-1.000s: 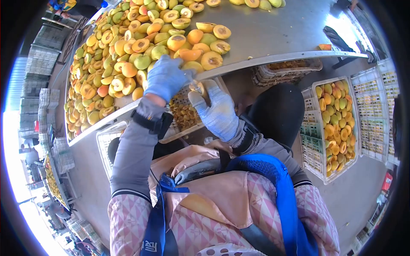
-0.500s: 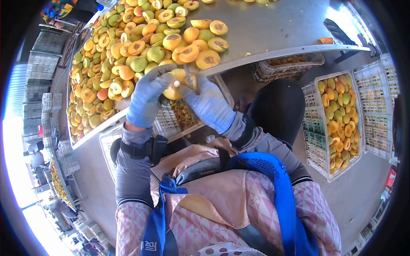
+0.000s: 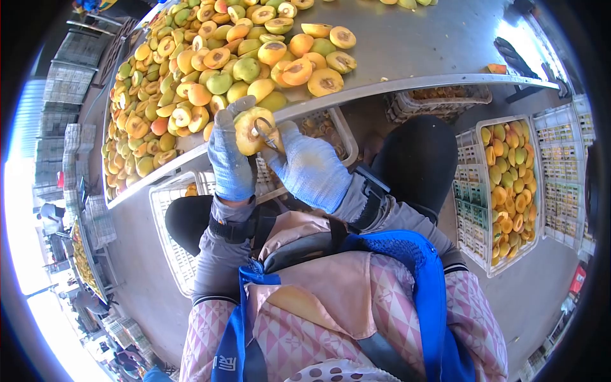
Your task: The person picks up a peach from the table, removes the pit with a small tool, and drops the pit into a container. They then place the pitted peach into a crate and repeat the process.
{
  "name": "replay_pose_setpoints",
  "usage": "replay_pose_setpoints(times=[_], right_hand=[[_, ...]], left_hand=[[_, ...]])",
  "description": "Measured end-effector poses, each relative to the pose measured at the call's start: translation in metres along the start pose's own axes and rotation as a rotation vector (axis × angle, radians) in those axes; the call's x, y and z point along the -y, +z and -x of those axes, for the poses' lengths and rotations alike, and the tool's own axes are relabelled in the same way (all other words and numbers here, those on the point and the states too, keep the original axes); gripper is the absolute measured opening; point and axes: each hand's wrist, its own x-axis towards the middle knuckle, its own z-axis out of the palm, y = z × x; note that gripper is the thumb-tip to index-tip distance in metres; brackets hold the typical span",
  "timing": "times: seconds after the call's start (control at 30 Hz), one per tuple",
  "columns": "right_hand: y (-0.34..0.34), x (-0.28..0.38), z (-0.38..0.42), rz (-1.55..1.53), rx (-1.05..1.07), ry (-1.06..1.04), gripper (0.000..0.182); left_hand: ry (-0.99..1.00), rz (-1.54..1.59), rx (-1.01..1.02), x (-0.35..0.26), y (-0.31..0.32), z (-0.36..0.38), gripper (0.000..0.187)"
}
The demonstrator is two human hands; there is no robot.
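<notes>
My gloved left hand holds a yellow peach half upright between thumb and fingers, its cut face turned toward my right hand. In my gloved right hand is a small metal pitting tool with a curved, looped end. That loop sits at the centre of the cut face, where the stone lies. Both hands are just off the near edge of the metal table. Beside them on the table lies a big heap of halved peaches, many with brown stone hollows showing.
Below my hands stands a crate with brownish bits in it. A white crate stands by my left knee. To the right, a crate of peach halves is on the floor. A dark glove lies on the table's right end.
My left hand has turned more upright, and the peach half has moved slightly left, showing its cut face. The tool's loop now reaches into its centre. The view has shifted a little.
</notes>
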Motion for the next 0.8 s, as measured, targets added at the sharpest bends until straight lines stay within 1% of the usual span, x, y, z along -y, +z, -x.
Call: replay_pose_setpoints(times=[0.07,0.2,0.3,0.4,0.5,0.6,0.67,0.7,0.8], right_hand=[[-0.001,0.004,0.000,-0.011,0.001,0.001,0.032],[0.001,0.009,0.001,-0.090,0.060,0.108,0.032],[0.000,0.010,0.004,-0.105,0.095,0.133,0.033],[-0.001,0.010,0.007,-0.062,0.117,0.106,0.034],[-0.008,0.012,0.008,0.002,0.156,0.065,0.035],[-0.009,0.007,0.011,0.039,0.177,0.034,0.036],[-0.001,-0.002,0.013,0.065,0.195,0.039,0.036],[-0.001,-0.001,0.013,0.013,0.210,0.073,0.036],[-0.003,0.003,0.006,-0.142,0.225,0.184,0.034]], left_hand=[[0.096,-0.154,-0.017,0.000,0.003,0.001,0.053],[0.318,-0.511,-0.051,-0.005,0.013,0.006,0.050],[0.345,-0.611,-0.033,-0.005,0.011,0.007,0.045],[0.140,-0.272,-0.028,0.002,0.006,0.006,0.037],[0.328,-0.476,-0.023,0.003,0.010,0.008,0.039],[0.483,-0.798,0.117,-0.006,0.006,0.005,0.045],[0.101,-0.469,0.185,-0.003,-0.006,-0.007,0.052],[-0.087,-0.301,0.215,-0.001,-0.009,-0.010,0.056],[-0.252,-0.058,0.105,-0.008,-0.002,-0.009,0.064]])
